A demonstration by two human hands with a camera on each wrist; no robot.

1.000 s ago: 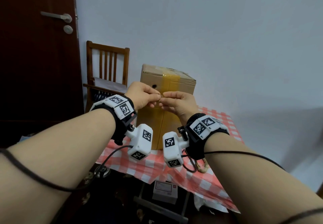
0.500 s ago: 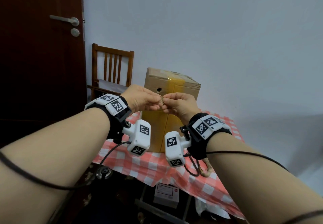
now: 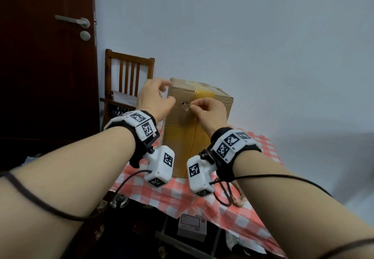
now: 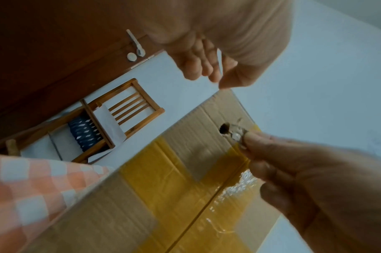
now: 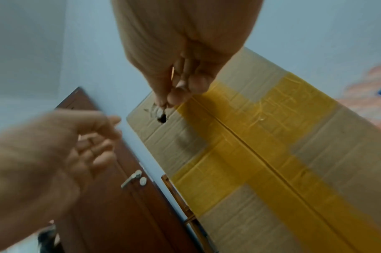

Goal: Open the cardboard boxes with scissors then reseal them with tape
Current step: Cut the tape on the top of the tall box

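Head view: cardboard box (image 3: 199,127) upright, long axis vertical — R hand (image 3: 208,113) pinches a scrap (image 4: 237,135), L hand (image 3: 154,101) loose, empty.

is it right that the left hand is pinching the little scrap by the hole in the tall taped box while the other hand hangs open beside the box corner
Not quite: the hands are swapped. The right hand pinches the small scrap beside the hole in the cardboard box, and the left hand hangs open by the box's top corner, holding nothing. The left wrist view shows the pinch most clearly; the head view confirms which hand is which.
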